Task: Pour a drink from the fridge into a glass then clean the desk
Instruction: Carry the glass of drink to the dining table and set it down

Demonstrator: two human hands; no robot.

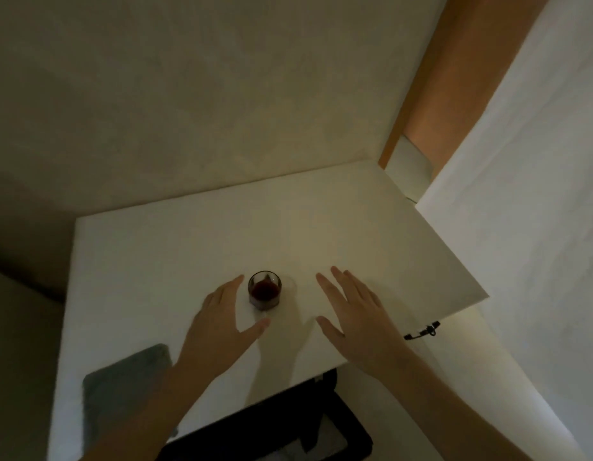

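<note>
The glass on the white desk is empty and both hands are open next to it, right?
Not empty: the head view shows dark red drink in the glass. The rest holds: it stands on the white desk, with the left hand and right hand open beside it.

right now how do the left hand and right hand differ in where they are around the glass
The left hand sits right beside the glass, its fingers and thumb curved around the glass's left side; whether it touches is unclear. The right hand is well apart from the glass, with bare desk between them. The left hand's fingers look closed together; the right hand's are slightly spread. Both are open, palm down, holding nothing.
</note>
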